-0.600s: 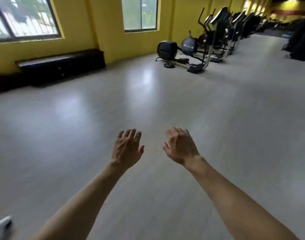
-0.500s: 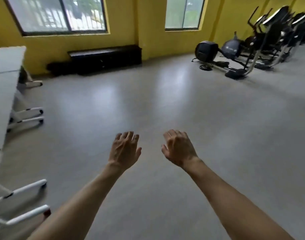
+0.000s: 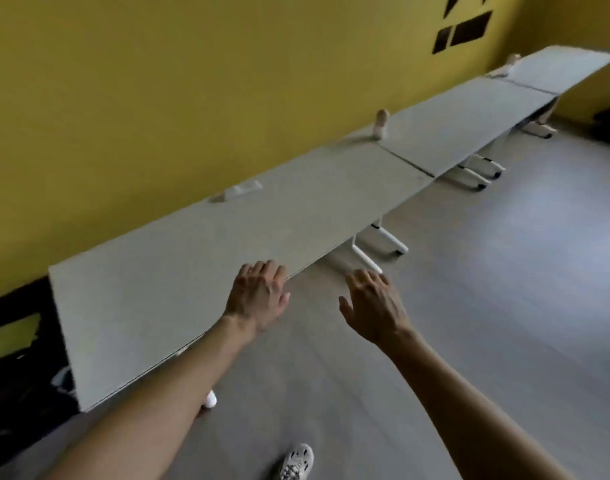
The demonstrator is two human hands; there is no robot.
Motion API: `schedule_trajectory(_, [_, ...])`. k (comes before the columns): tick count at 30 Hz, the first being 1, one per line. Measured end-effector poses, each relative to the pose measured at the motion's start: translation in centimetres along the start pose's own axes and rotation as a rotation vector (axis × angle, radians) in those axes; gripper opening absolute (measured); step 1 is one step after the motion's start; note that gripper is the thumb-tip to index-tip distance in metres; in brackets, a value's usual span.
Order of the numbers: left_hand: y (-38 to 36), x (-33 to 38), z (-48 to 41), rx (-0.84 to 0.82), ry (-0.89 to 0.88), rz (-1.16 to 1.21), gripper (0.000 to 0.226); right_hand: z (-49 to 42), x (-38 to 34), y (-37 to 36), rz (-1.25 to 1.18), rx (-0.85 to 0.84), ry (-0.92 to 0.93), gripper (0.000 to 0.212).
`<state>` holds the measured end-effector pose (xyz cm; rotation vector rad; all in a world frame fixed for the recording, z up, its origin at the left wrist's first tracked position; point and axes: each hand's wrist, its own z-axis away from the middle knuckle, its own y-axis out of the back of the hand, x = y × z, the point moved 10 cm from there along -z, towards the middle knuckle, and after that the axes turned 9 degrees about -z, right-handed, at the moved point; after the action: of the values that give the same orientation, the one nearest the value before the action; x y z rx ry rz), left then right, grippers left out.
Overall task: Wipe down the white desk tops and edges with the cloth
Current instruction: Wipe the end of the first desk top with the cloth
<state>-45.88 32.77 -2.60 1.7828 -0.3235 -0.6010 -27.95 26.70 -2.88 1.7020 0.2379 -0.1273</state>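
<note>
1. Along the yellow wall [image 3: 158, 98], from 8 o'clock up to 1 o'clock, stands a row of white desks. The near desk [image 3: 199, 271] takes the middle of the view, the second desk [image 3: 462, 133] joins it at 1 o'clock, and the third desk [image 3: 559, 67] is far at the top right.
2. The left hand [image 3: 256, 297] is spread, fingers apart, palm down over the front edge of the near desk. I cannot tell if it touches the top. It holds nothing.
3. The right hand [image 3: 374, 306] is also spread and empty. It hangs over the grey floor [image 3: 504, 306] at about 5 o'clock from the near desk, apart from the edge.
4. No cloth shows in either hand. A small pale flat thing [image 3: 243, 190] lies on the near desk by the wall, at 12 o'clock from the left hand. It is too blurred to say if it is the cloth.
5. I judge the task is at its very start: no wet trace or wiped strip shows, and all three tops and their edges are left to do. The cloth must first be found and taken.
6. For containers: a small bottle-like thing [image 3: 381, 124] stands where the first two desks meet, and another [image 3: 511, 62] at the far joint. What is inside them cannot be seen.
7. A patterned shoe [image 3: 296, 460] shows at 6 o'clock on the floor.
</note>
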Motion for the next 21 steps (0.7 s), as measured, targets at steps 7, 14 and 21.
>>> schedule_trajectory(7, [-3.4,-20.5,19.2,-0.192,0.455,-0.101,0.036,-6.2,-25.0,-9.0,-0.139,-0.099,0.426,0.035])
schedule_trajectory(14, [-7.8,-36.4,36.1,-0.342,0.758,-0.129,0.041,-8.0,-49.1,-19.5,-0.178,-0.211,0.730,0.039])
schedule_trajectory(21, [-18.1,-54.6,46.1,-0.529,0.826,-0.113,0.043,-14.0,-67.7,-30.6,-0.222,-0.335,0.750,0.021])
